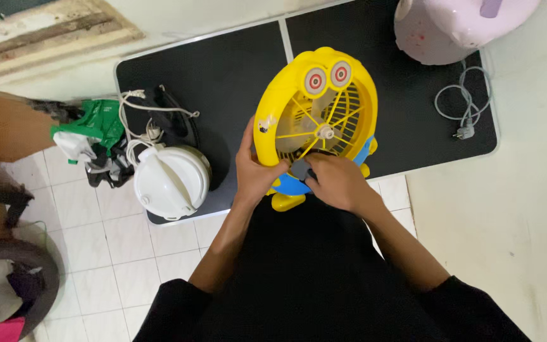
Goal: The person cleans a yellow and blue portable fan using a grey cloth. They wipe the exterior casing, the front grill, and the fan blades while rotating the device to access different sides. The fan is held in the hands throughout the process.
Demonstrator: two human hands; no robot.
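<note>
Yellow fan point(314, 117) (cartoon eyes on top) gripped by left hand point(256, 171) and right hand point(337, 180).

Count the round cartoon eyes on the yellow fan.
2: the left eye and the right eye sit side by side at the top of the yellow fan, above the grille. None seems hidden.

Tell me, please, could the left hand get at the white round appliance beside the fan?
Probably yes: the left hand grips the yellow fan, and the white round appliance lies just left of it on the black mat, nothing between.
</note>
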